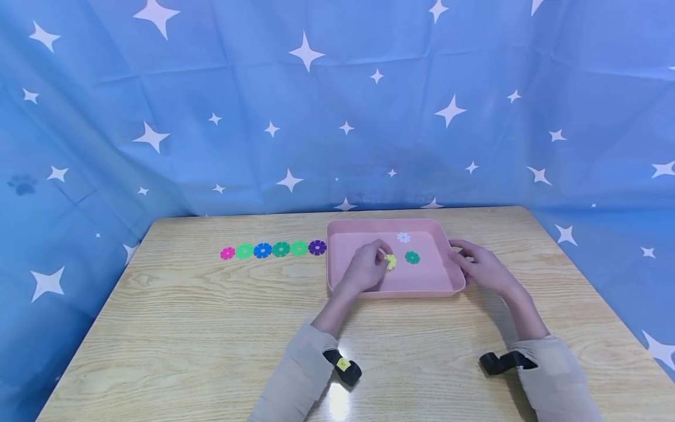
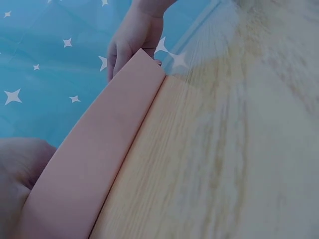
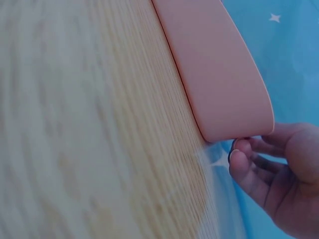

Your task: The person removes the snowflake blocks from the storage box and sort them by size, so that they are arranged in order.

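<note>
My left hand [image 1: 367, 265] reaches into the pink tray [image 1: 364, 225] and pinches a yellow flower-shaped disc [image 1: 391, 262] between thumb and fingers. Just right of it, a green disc [image 1: 412, 258] and a white disc [image 1: 403, 237] lie on the tray floor. At the tray's right end, my right hand [image 1: 480, 266] holds the rim with bent fingers; in the right wrist view its fingertips [image 3: 240, 158] are against the outer wall. A thin dark edge beside those fingertips is too unclear to name. The tray's side hides most of my left hand [image 2: 22, 167] in the left wrist view.
Left of the tray, a row of notched discs lies on the wooden table [image 1: 211, 328]. It runs from a pink disc [image 1: 227, 253] through green and blue ones to a purple disc [image 1: 317, 247] beside the tray wall. A blue star-patterned cloth [image 1: 337, 158] hangs behind.
</note>
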`<state>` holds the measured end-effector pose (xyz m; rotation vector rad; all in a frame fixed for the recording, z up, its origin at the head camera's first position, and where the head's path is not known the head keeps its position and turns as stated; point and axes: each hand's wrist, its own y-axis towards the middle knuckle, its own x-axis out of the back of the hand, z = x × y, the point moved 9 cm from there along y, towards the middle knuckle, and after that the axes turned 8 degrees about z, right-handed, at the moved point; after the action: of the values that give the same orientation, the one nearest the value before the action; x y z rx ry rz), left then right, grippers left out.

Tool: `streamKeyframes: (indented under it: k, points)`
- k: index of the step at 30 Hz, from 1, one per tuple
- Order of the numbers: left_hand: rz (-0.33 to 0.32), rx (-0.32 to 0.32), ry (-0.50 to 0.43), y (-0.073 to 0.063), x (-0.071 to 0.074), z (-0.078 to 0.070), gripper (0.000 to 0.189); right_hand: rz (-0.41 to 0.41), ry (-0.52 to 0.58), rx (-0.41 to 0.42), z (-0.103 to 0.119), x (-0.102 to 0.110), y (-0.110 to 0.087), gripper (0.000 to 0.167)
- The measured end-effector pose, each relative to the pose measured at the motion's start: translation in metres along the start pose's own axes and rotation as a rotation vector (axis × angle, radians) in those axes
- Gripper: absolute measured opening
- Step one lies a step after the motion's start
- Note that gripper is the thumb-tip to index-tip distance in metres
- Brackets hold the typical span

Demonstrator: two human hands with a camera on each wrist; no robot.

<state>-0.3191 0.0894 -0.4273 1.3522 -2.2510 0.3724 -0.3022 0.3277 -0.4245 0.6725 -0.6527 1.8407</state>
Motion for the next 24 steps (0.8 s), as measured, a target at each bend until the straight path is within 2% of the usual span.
streamKeyframes:
  k: [4,8,16,21,24]
  points:
    - [-0.005,-0.043,-0.024,-0.001,0.005,-0.003,0.019,-0.001,0.001,0.002,0.001,0.0,0.0,0.055]
    - [-0.014,-0.058,-0.051,-0.004,0.013,-0.004,0.018,-0.004,-0.002,0.003,0.001,0.0,0.0,0.055]
    - [-0.045,-0.061,-0.088,-0.013,0.037,-0.003,0.017,-0.004,-0.001,0.014,0.002,0.0,0.001,0.054]
    - [-0.066,-0.112,-0.125,-0.017,0.052,-0.001,0.019,-0.007,0.0,0.012,0.003,0.0,0.0,0.053]
    - [-0.085,-0.114,-0.144,-0.021,0.062,0.002,0.02,-0.009,-0.004,0.012,0.003,0.0,-0.001,0.053]
